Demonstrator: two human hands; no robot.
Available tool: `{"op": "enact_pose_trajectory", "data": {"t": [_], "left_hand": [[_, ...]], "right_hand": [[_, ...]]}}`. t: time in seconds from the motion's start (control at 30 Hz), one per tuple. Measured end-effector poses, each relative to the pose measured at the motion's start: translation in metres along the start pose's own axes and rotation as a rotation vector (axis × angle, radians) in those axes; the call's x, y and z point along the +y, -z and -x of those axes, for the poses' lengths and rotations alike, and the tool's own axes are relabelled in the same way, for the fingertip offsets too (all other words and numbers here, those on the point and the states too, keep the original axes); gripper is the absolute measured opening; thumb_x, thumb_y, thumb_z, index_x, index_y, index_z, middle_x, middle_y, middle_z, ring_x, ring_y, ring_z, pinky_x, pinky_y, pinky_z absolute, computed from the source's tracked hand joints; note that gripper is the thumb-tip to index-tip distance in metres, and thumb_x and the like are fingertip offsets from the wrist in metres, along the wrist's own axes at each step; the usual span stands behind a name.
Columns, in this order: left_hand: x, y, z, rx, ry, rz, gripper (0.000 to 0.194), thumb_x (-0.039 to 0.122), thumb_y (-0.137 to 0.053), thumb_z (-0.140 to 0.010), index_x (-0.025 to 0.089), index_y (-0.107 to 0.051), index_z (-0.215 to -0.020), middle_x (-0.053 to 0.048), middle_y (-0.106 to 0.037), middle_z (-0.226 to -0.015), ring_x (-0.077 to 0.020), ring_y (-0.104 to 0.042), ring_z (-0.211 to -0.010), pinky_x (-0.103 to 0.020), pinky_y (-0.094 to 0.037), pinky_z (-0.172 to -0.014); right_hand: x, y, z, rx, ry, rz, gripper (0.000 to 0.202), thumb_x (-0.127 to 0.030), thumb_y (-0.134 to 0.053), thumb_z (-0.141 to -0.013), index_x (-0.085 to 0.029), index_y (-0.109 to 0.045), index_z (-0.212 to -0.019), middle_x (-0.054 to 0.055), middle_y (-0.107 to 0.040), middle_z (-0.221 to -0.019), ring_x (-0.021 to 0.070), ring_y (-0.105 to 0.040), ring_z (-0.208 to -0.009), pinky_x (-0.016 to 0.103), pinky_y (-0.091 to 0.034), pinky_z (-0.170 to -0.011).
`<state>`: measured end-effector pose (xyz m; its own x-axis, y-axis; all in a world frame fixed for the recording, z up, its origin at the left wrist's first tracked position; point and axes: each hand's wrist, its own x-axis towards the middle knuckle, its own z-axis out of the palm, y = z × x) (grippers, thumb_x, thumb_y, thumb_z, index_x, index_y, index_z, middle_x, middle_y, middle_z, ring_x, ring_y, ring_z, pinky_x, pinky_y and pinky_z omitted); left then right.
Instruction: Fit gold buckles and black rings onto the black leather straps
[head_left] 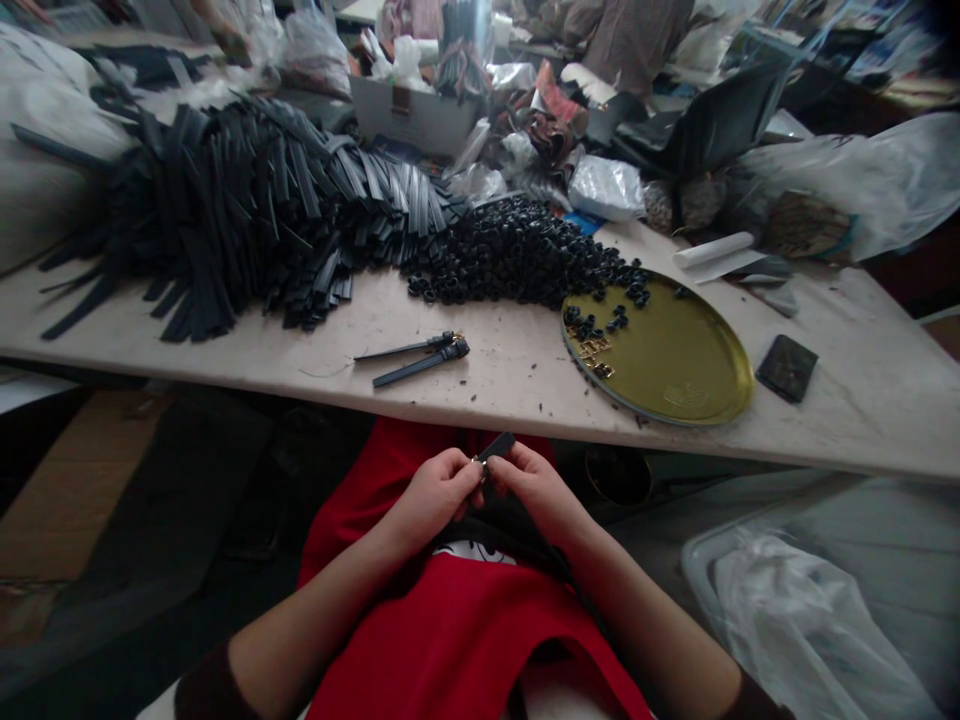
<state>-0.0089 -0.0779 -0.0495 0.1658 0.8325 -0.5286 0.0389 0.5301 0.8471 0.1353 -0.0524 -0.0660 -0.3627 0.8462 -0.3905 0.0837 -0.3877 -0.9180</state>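
Above my lap, both hands meet on one short black strap (497, 447). My left hand (448, 482) pinches it near a small gold-coloured metal piece, probably a buckle, that is mostly hidden by the fingers. On the other side, my right hand (531, 478) grips the same strap, its fingers closed, with the flat end sticking up between the hands. Two straps with buckles (424, 362) lie on the table in front. Several gold-coloured buckles (595, 347) and a few black loops rest in a round gold tray (675, 350).
A big heap of black straps (255, 200) covers the table's left, beside a pile of small black loops (517, 250). A dark flat rectangular object (787, 367) lies right of the tray. Behind stand a white box (412, 115) and plastic bags. The table edge (480, 405) runs just beyond my hands.
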Motion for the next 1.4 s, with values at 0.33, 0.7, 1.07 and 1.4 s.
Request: {"op": "enact_pose_trajectory", "data": {"t": [0.33, 0.7, 1.07, 1.4], "left_hand": [[-0.014, -0.001, -0.002, 0.186, -0.179, -0.446, 0.022, 0.037, -0.046, -0.078, 0.018, -0.049, -0.066, 0.002, -0.053, -0.061, -0.0126, -0.047, -0.058, -0.023, -0.031, -0.052], [0.014, 0.010, -0.014, 0.038, -0.149, -0.340, 0.036, 0.049, -0.055, -0.071, 0.018, -0.042, -0.058, 0.006, -0.045, -0.048, -0.0089, -0.038, -0.043, -0.020, -0.028, -0.042], [0.030, 0.012, -0.052, -0.035, -0.175, -0.375, 0.032, 0.049, -0.048, -0.075, 0.019, -0.057, -0.073, 0.004, -0.048, -0.050, -0.0122, -0.042, -0.048, -0.022, -0.031, -0.046], [0.029, 0.004, -0.092, -0.074, -0.039, -0.197, 0.041, 0.060, -0.043, -0.074, 0.019, -0.045, -0.067, 0.008, -0.037, -0.044, -0.0083, -0.030, -0.041, -0.020, -0.023, -0.043]], "right_hand": [[0.009, 0.000, 0.007, 0.216, 0.261, 0.504, 0.016, -0.027, -0.056, -0.071, -0.020, -0.045, -0.061, -0.002, -0.047, -0.062, 0.0128, -0.041, -0.060, 0.026, -0.032, -0.058], [-0.016, 0.004, 0.007, 0.101, 0.297, 0.279, 0.008, -0.026, -0.054, -0.075, -0.019, -0.053, -0.079, -0.001, -0.054, -0.072, 0.0130, -0.049, -0.068, 0.025, -0.039, -0.063], [-0.042, 0.079, -0.021, 0.055, 0.262, 0.420, 0.025, -0.030, -0.052, -0.079, -0.021, -0.053, -0.102, 0.000, -0.057, -0.077, 0.0126, -0.052, -0.067, 0.024, -0.040, -0.061], [-0.082, 0.187, -0.127, 0.540, 0.313, 1.202, 0.013, -0.026, -0.051, -0.079, -0.018, -0.060, -0.082, 0.006, -0.059, -0.085, 0.0169, -0.054, -0.075, 0.028, -0.039, -0.068]]}}
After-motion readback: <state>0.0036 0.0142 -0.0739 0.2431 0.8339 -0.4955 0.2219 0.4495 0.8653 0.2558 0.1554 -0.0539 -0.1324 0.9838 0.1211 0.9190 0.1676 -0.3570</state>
